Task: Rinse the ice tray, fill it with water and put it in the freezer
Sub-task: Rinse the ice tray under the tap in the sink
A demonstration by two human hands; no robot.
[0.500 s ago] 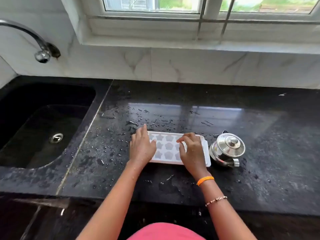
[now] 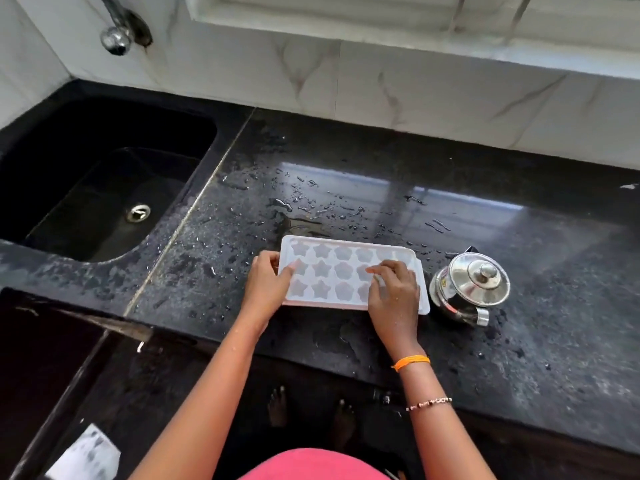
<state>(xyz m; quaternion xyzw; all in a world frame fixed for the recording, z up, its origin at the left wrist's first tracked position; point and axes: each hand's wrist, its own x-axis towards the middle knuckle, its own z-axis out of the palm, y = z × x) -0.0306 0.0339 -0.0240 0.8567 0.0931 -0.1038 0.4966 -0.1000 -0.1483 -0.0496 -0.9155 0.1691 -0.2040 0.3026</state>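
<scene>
A white ice tray with star and flower shaped cells lies flat on the wet black counter, under a clear lid. My left hand grips the tray's left end, thumb on top and fingers curled round the edge. My right hand rests on the right part of the tray, its fingertips bent and pressing down on the lid. Whether the cells hold water I cannot tell.
A small lidded steel pot stands just right of the tray, close to its end. The black sink with its drain lies to the left, under a chrome tap. Water drops spot the counter behind the tray.
My left hand has slid from lying over the tray's left part to gripping its left end. My right hand stays pressing on the right side. The camera has tilted down.
</scene>
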